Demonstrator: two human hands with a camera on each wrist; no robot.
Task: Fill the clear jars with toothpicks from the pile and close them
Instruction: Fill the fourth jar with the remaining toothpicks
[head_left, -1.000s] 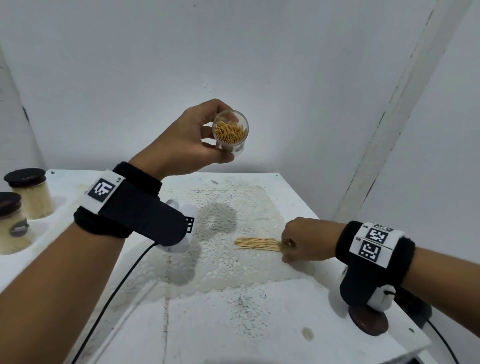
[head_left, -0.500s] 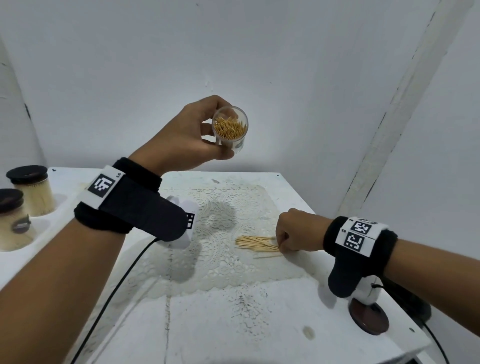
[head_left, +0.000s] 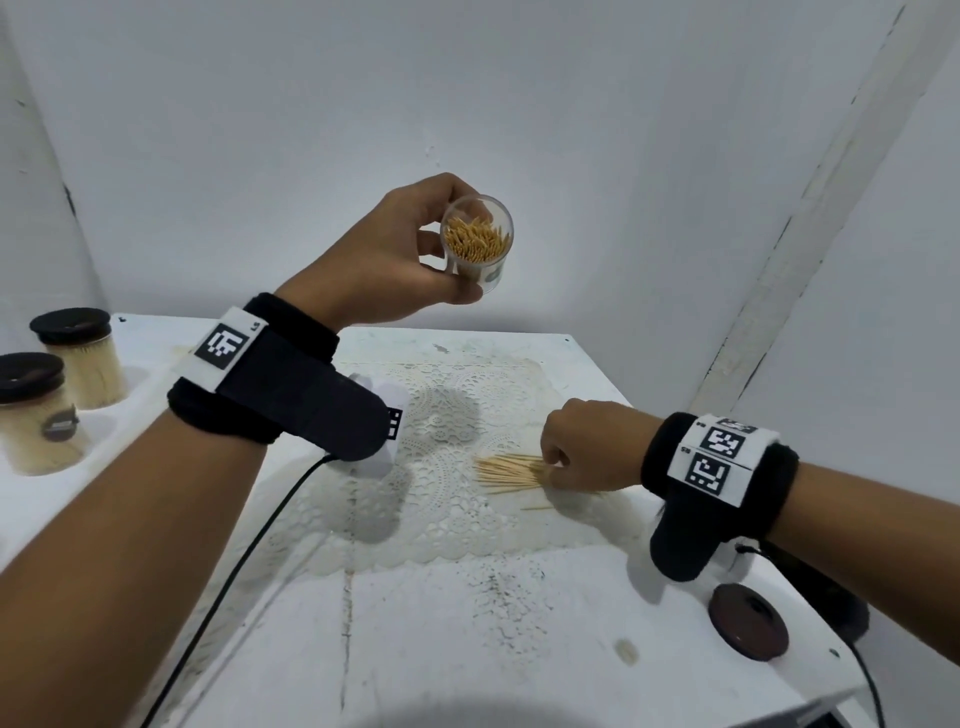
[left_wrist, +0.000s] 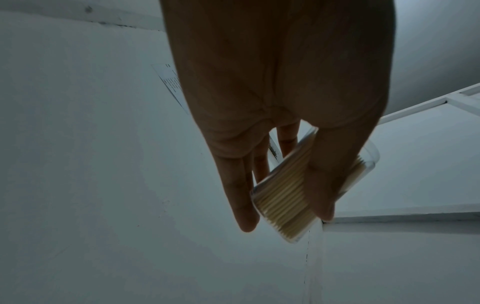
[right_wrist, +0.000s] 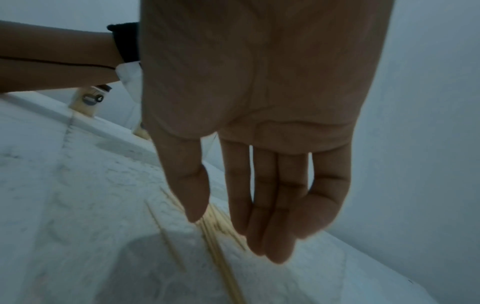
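My left hand (head_left: 415, 244) holds a clear jar (head_left: 478, 244) up in the air over the back of the table, tilted so its open mouth faces me. The jar is partly filled with toothpicks; in the left wrist view the thumb and fingers grip the sides of the jar (left_wrist: 280, 205). My right hand (head_left: 587, 447) is down on the lace mat (head_left: 441, 519), at the right end of the toothpick pile (head_left: 506, 470). Its thumb and nearly straight fingers straddle the toothpicks (right_wrist: 221, 263), which lie flat on the mat. One toothpick (head_left: 535, 507) lies loose just in front.
Two filled jars with dark lids (head_left: 78, 358) (head_left: 36, 410) stand at the table's left edge. A loose dark brown lid (head_left: 748, 621) lies at the near right corner of the white table (head_left: 415, 649). A black cable (head_left: 234, 561) hangs from my left wrist.
My right hand has slid a little left and away along the pile, fanning the toothpicks; one now lies apart. My left hand has tipped the jar's mouth more toward me.
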